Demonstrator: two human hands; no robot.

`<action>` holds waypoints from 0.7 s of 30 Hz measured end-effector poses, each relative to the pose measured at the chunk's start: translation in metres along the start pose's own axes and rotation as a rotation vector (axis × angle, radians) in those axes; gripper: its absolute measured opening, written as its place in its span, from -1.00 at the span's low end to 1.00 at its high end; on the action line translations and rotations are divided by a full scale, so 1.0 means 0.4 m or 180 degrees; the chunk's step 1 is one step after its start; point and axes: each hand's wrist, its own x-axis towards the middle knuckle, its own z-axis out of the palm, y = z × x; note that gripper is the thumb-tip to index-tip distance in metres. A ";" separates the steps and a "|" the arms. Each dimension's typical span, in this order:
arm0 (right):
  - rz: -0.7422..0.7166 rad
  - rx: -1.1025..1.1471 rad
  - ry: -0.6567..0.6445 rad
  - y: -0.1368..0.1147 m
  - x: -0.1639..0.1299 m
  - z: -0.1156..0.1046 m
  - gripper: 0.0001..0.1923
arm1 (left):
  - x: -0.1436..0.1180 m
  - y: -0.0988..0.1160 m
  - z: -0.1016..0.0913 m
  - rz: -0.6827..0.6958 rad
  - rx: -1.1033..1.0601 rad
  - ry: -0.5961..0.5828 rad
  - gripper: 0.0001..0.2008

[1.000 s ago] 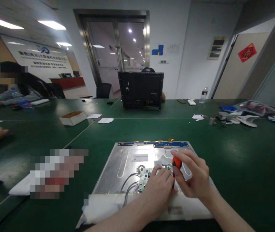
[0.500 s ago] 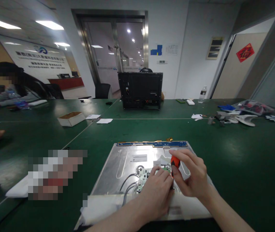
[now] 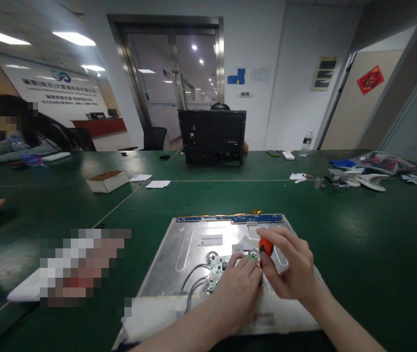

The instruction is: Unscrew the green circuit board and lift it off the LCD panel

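Note:
A silver display panel (image 3: 189,244) lies back-side up before me, a blue circuit strip (image 3: 226,218) along its far edge. On its middle sits a small green-and-white circuit board (image 3: 215,271), with dark cables running out to the left. My right hand (image 3: 292,264) grips a red-and-black screwdriver (image 3: 266,246) by its handle, held upright, tip down; the tip itself is hidden. My left hand (image 3: 239,288) rests on the circuit board, fingers bent and close together beside the screwdriver's shaft. Whatever its fingertips pinch, if anything, is out of sight.
Across the green table (image 3: 138,220) stands a black monitor housing (image 3: 213,137), a person partly behind it. A small open box (image 3: 108,181) lies left of it, a water bottle (image 3: 306,143) and loose parts (image 3: 347,177) to the right. Another person (image 3: 21,127) sits at the left.

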 end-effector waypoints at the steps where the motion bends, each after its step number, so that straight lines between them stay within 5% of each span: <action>1: 0.0007 0.0018 -0.0012 0.000 0.000 0.000 -0.51 | -0.001 0.000 0.000 0.0008 0.0001 0.0027 -0.76; 13: 0.0031 0.0083 -0.0141 0.005 -0.001 0.005 -0.61 | -0.006 -0.002 0.014 -0.0063 -0.0117 0.0208 -0.80; 21: -0.0079 0.0026 0.0161 0.007 -0.009 0.004 -0.62 | -0.005 0.003 -0.004 -0.0057 -0.0182 0.0239 -0.83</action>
